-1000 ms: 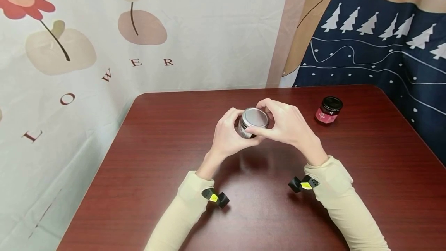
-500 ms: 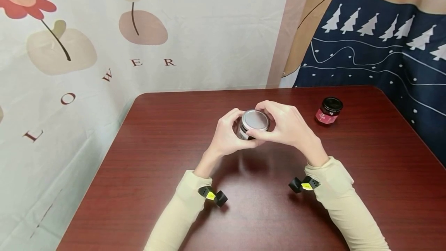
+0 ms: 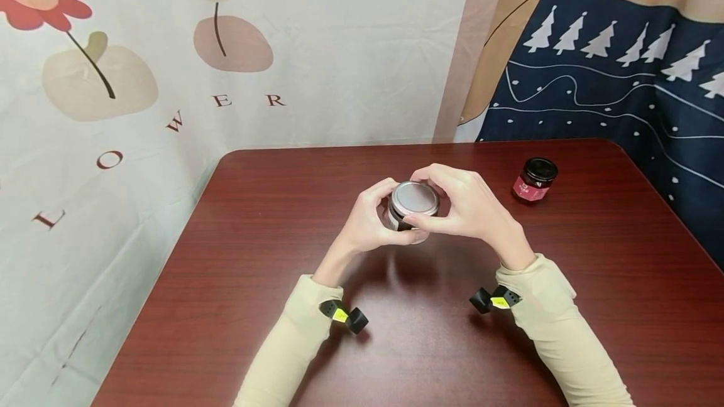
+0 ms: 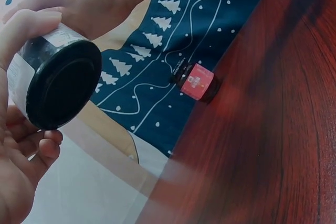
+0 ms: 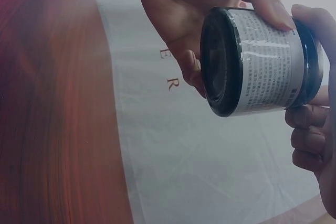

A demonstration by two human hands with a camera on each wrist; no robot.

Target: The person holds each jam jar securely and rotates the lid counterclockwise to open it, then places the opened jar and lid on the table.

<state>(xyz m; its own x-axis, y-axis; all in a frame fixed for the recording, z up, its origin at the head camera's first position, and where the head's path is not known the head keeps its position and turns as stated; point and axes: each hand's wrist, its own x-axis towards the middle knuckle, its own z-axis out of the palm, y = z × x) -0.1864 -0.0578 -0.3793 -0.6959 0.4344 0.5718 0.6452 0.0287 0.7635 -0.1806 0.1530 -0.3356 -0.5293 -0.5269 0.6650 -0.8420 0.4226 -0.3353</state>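
A glass jar (image 5: 268, 61) with dark contents and a white printed label is held above the table between both hands. Its silver-grey lid (image 3: 415, 198) faces up in the head view. My left hand (image 3: 370, 218) grips the jar's body from the left, thumb along the near side. My right hand (image 3: 466, 203) holds the lid's rim, thumb in front and fingers curled behind. In the left wrist view the jar's dark base (image 4: 64, 85) faces the camera. Part of the label is hidden by the hands.
A second jar (image 3: 534, 179), with a black lid and pink label, stands at the table's back right. The dark red wooden table (image 3: 271, 256) meets a white printed cloth (image 3: 339, 49) and a navy tree-pattern cloth (image 3: 599, 80) behind. Each sleeve wears a small camera.
Both hands and the jar have shifted slightly toward me and down in the head view. The right thumb sits a little further right on the lid. The pink-labelled jar has stayed put.
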